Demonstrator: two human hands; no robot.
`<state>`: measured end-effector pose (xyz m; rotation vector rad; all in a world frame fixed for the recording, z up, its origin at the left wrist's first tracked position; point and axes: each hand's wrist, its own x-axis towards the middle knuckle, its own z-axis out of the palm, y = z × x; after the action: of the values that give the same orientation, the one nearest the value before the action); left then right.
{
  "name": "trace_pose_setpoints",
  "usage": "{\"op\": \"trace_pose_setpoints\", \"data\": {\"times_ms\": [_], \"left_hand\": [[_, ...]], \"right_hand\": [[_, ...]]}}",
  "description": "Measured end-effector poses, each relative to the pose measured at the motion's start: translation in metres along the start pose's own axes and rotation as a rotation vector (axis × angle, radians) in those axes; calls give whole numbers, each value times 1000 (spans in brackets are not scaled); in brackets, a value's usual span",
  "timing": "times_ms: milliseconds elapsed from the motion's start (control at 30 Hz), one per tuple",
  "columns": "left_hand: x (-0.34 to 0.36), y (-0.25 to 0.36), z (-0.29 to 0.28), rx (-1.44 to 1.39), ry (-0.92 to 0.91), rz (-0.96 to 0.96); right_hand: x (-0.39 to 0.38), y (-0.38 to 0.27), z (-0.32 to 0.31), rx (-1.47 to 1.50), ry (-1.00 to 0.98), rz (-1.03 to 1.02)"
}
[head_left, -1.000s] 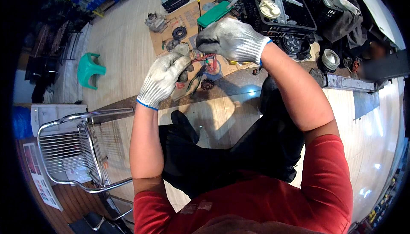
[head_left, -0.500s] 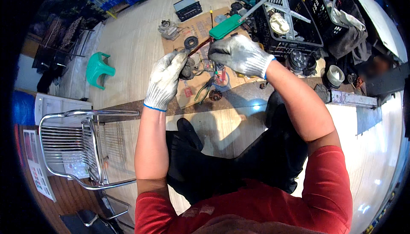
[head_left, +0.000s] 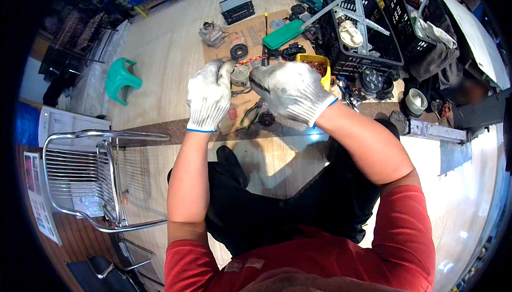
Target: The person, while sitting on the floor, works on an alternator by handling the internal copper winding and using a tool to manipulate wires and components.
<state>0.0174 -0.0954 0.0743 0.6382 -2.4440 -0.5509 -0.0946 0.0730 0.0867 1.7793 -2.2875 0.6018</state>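
Observation:
My left hand (head_left: 209,92), in a white knit glove with a blue cuff, is closed in front of me over a sheet of cardboard (head_left: 261,21). From its fingertips a thin reddish, twisted wire (head_left: 253,60) sticks out to the right. My right hand (head_left: 293,90), gloved alike, is closed beside it with fingers pressed together; whatever it grips is hidden by the glove. Below and between the hands lie pliers (head_left: 249,114) and a round dark part (head_left: 266,118). Just beyond are a black ring (head_left: 239,52) and a green flat-headed tool (head_left: 282,34) with a long grey handle.
A yellow container (head_left: 326,73) with copper-coloured pieces sits past my right hand. Black crates (head_left: 368,60) stand at the far right. A metal motor-like part (head_left: 212,34) and a black box (head_left: 237,10) lie farther off. On the left are a green stool (head_left: 121,81) and a chrome chair (head_left: 80,180).
Both hands have come slightly nearer to me, the right one turning and lowering. The reddish strand that ran between them now points away from my left hand, and the yellow container shows.

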Motion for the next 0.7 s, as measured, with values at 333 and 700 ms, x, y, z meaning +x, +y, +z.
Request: {"op": "trace_pose_setpoints", "data": {"times_ms": [333,700], "left_hand": [[-4,13,-7,124,-207,466],[-10,17,-20,-377,-232,192]], "right_hand": [[8,51,-26,72,-7,-191],[11,72,8,339,-14,-347]]}}
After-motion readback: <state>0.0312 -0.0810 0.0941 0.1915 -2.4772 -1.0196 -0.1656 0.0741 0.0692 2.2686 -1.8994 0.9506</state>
